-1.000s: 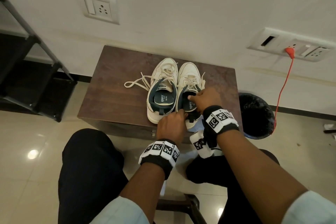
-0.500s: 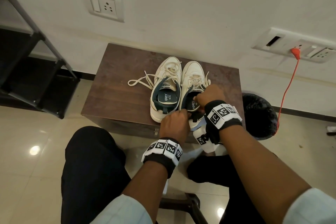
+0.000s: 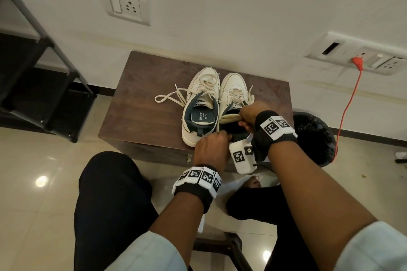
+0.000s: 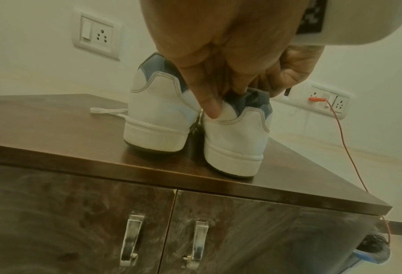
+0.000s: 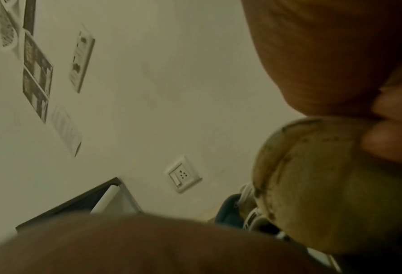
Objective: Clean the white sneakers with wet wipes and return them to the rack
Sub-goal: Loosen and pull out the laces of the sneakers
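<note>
A dark brown wooden cabinet (image 3: 141, 116) with two metal door handles filled the centre of the head view, its back against the cream wall. A black metal shoe rack (image 3: 39, 86) stood at the left edge of the frame, and a black-lined waste bin (image 3: 317, 134) sat just right of the cabinet.

On the cabinet top, right of its middle, two white lace-up sneakers lay side by side, touching. Their long axes ran from the near edge toward the wall, toes pointing up-frame and heels toward the person. The left white sneaker (image 3: 201, 105) showed a dark blue collar and a printed dark insole; its cream laces were undone and looped off toward the left. The right white sneaker (image 3: 233, 90) had its heel at the cabinet's front edge, slightly overhanging in the left wrist view. Both uppers looked off-white with tan stitching and blue heel tabs.

The left hand (image 3: 212, 147) gripped the right sneaker's heel collar, fingers curled inside the opening and one finger (image 4: 210, 109) pressed against the outer heel. The right hand (image 3: 247, 114) pinched a pale, yellowed, dirt-stained insole (image 3: 230, 118), bent and lifted above that shoe's opening, near frame centre.
</note>
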A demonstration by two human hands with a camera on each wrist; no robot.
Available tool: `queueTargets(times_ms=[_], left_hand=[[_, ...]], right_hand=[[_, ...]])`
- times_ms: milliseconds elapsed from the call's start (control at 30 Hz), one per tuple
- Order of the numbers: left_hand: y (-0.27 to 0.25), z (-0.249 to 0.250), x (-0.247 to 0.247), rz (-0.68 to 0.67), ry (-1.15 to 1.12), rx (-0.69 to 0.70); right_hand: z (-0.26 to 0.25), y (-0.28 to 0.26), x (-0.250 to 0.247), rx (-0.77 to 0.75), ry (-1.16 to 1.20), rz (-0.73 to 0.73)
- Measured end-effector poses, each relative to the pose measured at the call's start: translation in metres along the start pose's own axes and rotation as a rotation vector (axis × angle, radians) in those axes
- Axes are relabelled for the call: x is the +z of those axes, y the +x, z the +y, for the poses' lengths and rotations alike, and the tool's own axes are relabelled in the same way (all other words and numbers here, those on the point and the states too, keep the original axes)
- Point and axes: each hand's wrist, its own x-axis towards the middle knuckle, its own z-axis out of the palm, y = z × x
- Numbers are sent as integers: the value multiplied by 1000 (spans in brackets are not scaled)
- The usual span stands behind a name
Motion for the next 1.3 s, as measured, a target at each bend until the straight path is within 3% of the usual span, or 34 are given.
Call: queueTargets(times_ms=[67, 267, 667, 800, 900, 1067, 1300], left_hand=[[0, 0, 0, 11, 0, -3], [1, 0, 3, 20, 20, -20], [0, -3, 6, 122, -41, 23], [0, -3, 4, 72, 49, 24], [1, -4, 5, 47, 128, 1], [-1, -3, 6, 66, 97, 16], [-2, -6, 6, 57, 45, 45]], right_hand=[[3, 6, 4, -34, -13, 24], [12, 6, 20, -186, -307, 308], [18, 3, 31, -542, -685, 353], [14, 5, 35, -581, -802, 350], [10, 6, 37, -581, -844, 361], [9, 11, 30, -401, -632, 330], [3, 16, 27, -270, -593, 140]])
